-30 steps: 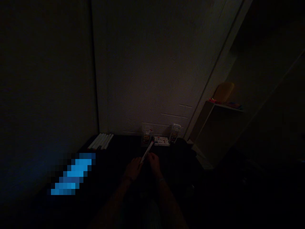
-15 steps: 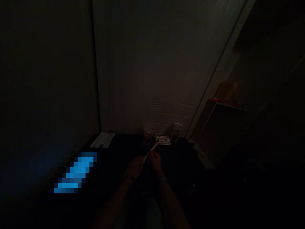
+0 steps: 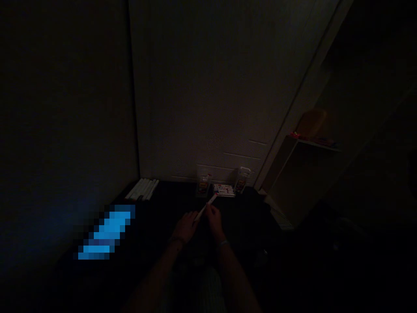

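Observation:
A slim white marker with a reddish far end slants across the space between my hands over the dark table. My left hand is closed around its near end. Higher up, the fingers of my right hand pinch the same marker near its middle. Just past the far end, a row of white markers with red and dark markings lies on the table. Dim light hides the finer detail of the fingers.
Clear plastic packages stand by the wall, one on the left and one on the right of the marker row. More white markers lie at the left back. A glowing, pixelated blue screen sits front left. A cabinet is at right.
The view has shifted slightly, so the scene sits a little further right. Both hands keep their hold on the marker, with hardly any change in pose.

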Demonstrator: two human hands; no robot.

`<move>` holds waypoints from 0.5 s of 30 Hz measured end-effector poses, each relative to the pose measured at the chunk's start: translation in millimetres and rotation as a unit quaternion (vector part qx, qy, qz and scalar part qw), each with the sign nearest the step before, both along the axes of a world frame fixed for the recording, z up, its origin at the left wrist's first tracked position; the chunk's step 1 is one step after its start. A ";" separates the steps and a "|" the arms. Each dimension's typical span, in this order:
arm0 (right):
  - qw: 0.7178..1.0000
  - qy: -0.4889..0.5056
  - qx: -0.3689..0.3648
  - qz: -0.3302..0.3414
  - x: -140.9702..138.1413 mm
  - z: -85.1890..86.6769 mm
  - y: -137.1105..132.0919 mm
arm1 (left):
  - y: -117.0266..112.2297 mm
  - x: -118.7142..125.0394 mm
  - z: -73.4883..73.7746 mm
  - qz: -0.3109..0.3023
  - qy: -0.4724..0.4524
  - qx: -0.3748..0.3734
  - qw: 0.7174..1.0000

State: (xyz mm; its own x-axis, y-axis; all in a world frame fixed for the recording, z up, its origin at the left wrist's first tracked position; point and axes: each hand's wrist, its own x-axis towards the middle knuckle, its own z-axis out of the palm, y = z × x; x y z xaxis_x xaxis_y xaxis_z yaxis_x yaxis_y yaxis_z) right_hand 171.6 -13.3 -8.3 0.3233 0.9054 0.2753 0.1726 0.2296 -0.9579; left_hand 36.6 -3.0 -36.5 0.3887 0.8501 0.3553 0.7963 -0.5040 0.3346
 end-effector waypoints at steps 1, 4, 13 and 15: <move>1.000 0.005 -0.002 -0.007 -0.1 -0.4 0.3 | 0.1 0.0 0.3 -0.004 0.001 0.000 1.000; 1.000 0.016 -0.005 -0.025 -0.1 -1.2 1.0 | 0.0 -0.1 0.9 -0.005 -0.002 0.003 1.000; 1.000 -0.011 -0.006 -0.016 1.5 -4.7 2.6 | 0.5 -1.4 -0.9 -0.002 -0.002 0.001 1.000; 1.000 -0.015 -0.003 -0.010 1.4 -4.3 2.3 | 0.9 -1.4 -1.1 -0.004 -0.005 -0.001 1.000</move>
State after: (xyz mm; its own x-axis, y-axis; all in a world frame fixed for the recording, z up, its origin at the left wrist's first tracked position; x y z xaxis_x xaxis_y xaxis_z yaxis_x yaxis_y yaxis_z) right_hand 173.0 -11.0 -12.7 0.3331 0.9001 0.2808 0.2067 0.2209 -0.9531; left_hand 35.3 -2.1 -37.6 0.3914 0.8476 0.3582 0.7888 -0.5095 0.3437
